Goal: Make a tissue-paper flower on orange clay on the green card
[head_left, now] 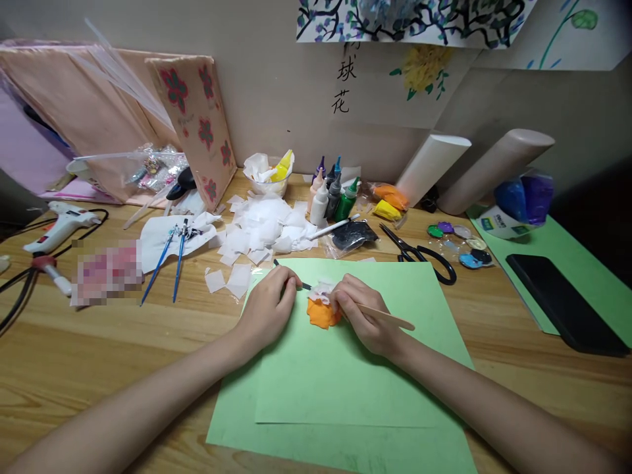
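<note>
A flattened piece of orange clay [323, 315] lies on light green paper [345, 388], with crumpled white tissue paper [322, 290] bunched at its far edge. Closed around a thin dark stick, my left hand [266, 306] is just left of the clay; the stick's dark tip [307, 286] points at the tissue. My right hand [368, 319] is closed on a flat wooden craft stick [392, 318], whose rear end sticks out to the right. Its fingertips are at the right side of the tissue and clay and hide the stick's front end.
Behind the paper lie white tissue squares [269, 220], paint bottles [333, 197], a black clay packet [353, 235] and scissors [419, 253]. Two paintbrushes [178, 263] and a glue gun [62, 227] are at left. A black phone [565, 303] lies at right.
</note>
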A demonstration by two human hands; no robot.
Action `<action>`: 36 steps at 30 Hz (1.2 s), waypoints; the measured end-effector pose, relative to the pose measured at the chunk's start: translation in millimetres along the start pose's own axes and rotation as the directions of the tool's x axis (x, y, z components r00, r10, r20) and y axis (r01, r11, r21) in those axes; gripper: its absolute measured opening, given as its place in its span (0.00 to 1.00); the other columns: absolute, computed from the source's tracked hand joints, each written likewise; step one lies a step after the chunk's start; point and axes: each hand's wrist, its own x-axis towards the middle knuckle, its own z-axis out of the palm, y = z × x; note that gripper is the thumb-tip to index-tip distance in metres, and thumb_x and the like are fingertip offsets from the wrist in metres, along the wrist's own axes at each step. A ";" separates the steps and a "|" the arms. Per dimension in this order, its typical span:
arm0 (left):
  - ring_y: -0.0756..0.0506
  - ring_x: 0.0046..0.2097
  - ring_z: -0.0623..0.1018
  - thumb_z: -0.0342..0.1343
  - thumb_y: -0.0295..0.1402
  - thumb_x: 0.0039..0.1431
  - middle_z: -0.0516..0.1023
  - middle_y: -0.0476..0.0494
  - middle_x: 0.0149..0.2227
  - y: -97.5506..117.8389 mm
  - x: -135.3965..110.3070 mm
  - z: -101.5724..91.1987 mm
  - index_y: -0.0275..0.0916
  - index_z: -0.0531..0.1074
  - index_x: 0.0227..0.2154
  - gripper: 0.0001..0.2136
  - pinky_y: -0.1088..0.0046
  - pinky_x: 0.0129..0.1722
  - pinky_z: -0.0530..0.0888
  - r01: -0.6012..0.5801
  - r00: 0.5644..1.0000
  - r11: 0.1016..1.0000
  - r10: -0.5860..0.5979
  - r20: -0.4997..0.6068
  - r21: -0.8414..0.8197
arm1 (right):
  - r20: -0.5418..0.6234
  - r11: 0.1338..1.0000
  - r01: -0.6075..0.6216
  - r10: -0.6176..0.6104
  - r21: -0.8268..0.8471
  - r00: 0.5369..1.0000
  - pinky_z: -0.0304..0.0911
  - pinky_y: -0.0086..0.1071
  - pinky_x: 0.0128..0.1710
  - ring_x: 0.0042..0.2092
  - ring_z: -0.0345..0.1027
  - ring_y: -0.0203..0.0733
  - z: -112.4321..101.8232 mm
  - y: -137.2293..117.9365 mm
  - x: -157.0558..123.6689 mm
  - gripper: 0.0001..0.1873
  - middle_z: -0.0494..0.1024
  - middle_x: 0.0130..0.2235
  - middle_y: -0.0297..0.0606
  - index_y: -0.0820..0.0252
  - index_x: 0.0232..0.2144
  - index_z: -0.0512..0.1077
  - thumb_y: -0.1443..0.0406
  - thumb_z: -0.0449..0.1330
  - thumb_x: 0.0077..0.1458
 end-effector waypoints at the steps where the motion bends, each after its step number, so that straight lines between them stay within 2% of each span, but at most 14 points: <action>1: 0.46 0.36 0.70 0.41 0.31 0.63 0.71 0.48 0.32 -1.0 0.9 -0.2 0.39 0.66 0.30 0.10 0.71 0.37 0.64 0.012 1.000 0.999 -0.013 -0.009 -0.032 | -0.007 1.000 0.003 -0.003 0.013 1.000 0.54 0.34 0.31 0.30 0.56 0.39 0.0 0.4 -0.5 0.20 0.64 0.24 0.35 0.58 0.24 0.61 0.62 0.39 0.66; 5: 0.48 0.31 0.67 0.41 0.34 0.63 0.67 0.49 0.26 -8.0 6.0 0.4 0.39 0.67 0.29 0.11 0.73 0.31 0.63 0.085 0.992 0.963 -0.106 -0.069 -0.257 | -0.025 0.999 -0.010 0.011 0.037 1.000 0.55 0.34 0.31 0.30 0.58 0.39 -0.1 1.4 -1.9 0.21 0.63 0.24 0.35 0.58 0.24 0.62 0.62 0.39 0.66; 9: 0.52 0.24 0.64 0.42 0.38 0.61 0.64 0.51 0.24 -12.6 10.6 1.2 0.38 0.65 0.30 0.11 0.78 0.22 0.61 0.127 0.975 0.783 -0.210 -0.067 -0.609 | 0.006 0.998 -0.044 0.044 0.039 0.999 0.54 0.35 0.31 0.30 0.57 0.39 -0.2 0.6 -0.6 0.21 0.64 0.24 0.35 0.58 0.23 0.61 0.62 0.39 0.66; 12: 0.52 0.24 0.65 0.44 0.39 0.60 0.64 0.50 0.25 -12.1 12.5 1.0 0.37 0.64 0.30 0.11 0.78 0.23 0.64 0.115 0.971 0.706 -0.228 -0.072 -0.698 | 0.023 0.998 -0.047 0.046 0.047 0.999 0.54 0.35 0.32 0.31 0.57 0.39 0.2 -0.2 1.0 0.21 0.64 0.24 0.35 0.58 0.23 0.60 0.62 0.39 0.67; 15: 0.52 0.25 0.67 0.44 0.39 0.60 0.65 0.50 0.25 -10.5 13.0 1.0 0.37 0.64 0.30 0.11 0.77 0.25 0.67 0.103 0.972 0.704 -0.222 -0.080 -0.702 | 0.050 0.997 -0.069 0.068 0.029 0.996 0.53 0.34 0.32 0.30 0.56 0.39 1.5 0.1 2.9 0.21 0.63 0.24 0.34 0.58 0.23 0.58 0.62 0.39 0.67; 19: 0.52 0.25 0.66 0.44 0.41 0.60 0.65 0.49 0.25 -9.5 12.3 1.7 0.37 0.65 0.30 0.13 0.79 0.23 0.64 0.117 0.971 0.717 -0.228 -0.073 -0.687 | 0.057 0.994 -0.108 0.109 -0.015 0.992 0.52 0.34 0.30 0.29 0.54 0.39 3.9 2.0 5.2 0.21 0.59 0.23 0.33 0.57 0.21 0.53 0.61 0.39 0.67; 29: 0.52 0.25 0.64 0.42 0.41 0.62 0.65 0.51 0.24 -11.6 11.9 2.8 0.37 0.66 0.30 0.14 0.78 0.24 0.61 0.109 0.976 0.752 -0.206 -0.075 -0.650 | 0.050 0.999 -0.028 0.029 -0.015 0.998 0.51 0.34 0.30 0.29 0.54 0.40 2.2 0.8 2.1 0.21 0.59 0.23 0.34 0.57 0.22 0.54 0.60 0.37 0.67; 33: 0.51 0.26 0.65 0.40 0.40 0.63 0.66 0.50 0.24 -9.1 9.2 0.9 0.37 0.66 0.27 0.16 0.76 0.26 0.61 0.087 0.981 0.856 -0.162 -0.103 -0.510 | 0.091 0.997 -0.072 0.075 -0.036 0.993 0.51 0.34 0.30 0.30 0.54 0.40 3.8 0.5 4.2 0.20 0.59 0.23 0.33 0.57 0.22 0.53 0.62 0.38 0.67; 36: 0.49 0.31 0.68 0.41 0.38 0.64 0.68 0.49 0.26 -8.8 11.2 -4.8 0.38 0.66 0.26 0.15 0.74 0.31 0.63 0.030 0.989 0.964 -0.067 -0.132 -0.265 | 0.054 0.999 -0.044 0.045 -0.017 0.998 0.51 0.34 0.30 0.29 0.53 0.40 3.6 0.2 3.2 0.20 0.59 0.23 0.34 0.57 0.22 0.54 0.62 0.39 0.67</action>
